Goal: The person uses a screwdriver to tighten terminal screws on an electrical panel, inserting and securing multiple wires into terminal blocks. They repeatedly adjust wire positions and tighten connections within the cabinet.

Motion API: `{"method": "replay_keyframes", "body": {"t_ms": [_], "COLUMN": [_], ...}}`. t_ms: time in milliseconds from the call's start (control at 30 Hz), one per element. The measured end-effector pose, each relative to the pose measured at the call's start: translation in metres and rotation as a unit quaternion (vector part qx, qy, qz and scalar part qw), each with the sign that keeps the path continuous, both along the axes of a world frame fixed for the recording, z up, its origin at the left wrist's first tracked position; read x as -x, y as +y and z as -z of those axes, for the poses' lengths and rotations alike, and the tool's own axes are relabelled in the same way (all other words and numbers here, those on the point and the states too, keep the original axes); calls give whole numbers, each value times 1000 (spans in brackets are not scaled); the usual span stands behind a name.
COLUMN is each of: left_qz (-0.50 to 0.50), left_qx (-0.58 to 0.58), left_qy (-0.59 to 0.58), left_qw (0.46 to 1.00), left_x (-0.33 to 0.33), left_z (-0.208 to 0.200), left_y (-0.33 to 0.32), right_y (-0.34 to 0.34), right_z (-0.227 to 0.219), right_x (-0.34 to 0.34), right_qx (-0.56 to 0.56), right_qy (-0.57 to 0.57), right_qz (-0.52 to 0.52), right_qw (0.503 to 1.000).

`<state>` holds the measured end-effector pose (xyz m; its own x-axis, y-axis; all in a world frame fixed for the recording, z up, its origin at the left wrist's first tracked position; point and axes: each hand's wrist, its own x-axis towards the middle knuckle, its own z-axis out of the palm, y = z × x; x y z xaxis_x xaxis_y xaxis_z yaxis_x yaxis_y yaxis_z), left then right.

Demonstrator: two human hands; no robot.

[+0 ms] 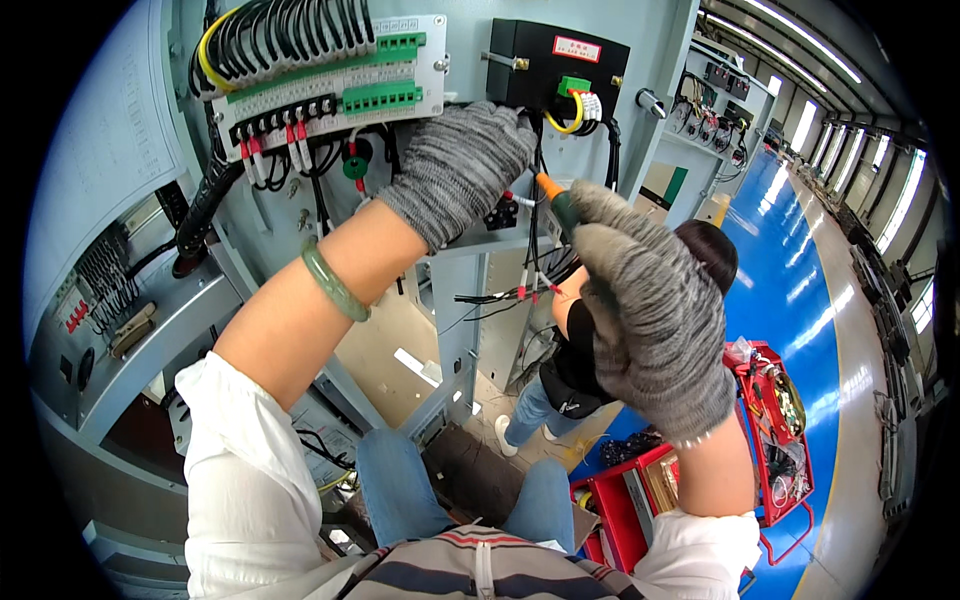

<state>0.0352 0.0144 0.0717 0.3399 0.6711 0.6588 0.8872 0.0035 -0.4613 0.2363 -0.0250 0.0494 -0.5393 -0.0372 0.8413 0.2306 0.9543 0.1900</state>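
Note:
My right hand [655,310], in a grey knit glove, is wrapped round a screwdriver [560,207] with an orange and dark green handle. Its front end points up and left, close to my left fingertips. My left hand [465,170], gloved alike, is closed against the cabinet panel, just left of some hanging black wires [540,240]. What its fingers grip is hidden. Right above it sits a black box [530,60] with a green plug [573,86] and a yellow wire. To its left is a terminal board [330,85] with green connectors and rows of black wires.
Beyond my right arm a person [575,340] in dark clothing and jeans stands low behind the frame. A red toolbox [775,430] with loose parts lies at the right, by a blue floor [790,310]. An open cabinet door [100,150] stands left.

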Motion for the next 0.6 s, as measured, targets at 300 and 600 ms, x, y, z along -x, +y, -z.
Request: {"method": "replay_keyframes", "body": {"t_ms": [300,600], "left_qz": [25,43], "left_qx": [-12,-40], "left_qy": [-3,-8], "left_qw": [1000,998], "left_x": [2,5], "left_z": [0,3], "left_y": [3,4], "right_y": [15,-12], "right_z": [9,-5], "right_x": [9,9], "right_qx": [-53,27], "right_qy": [119,48], "right_qz": [5,26], "right_qw": [991,998]}}
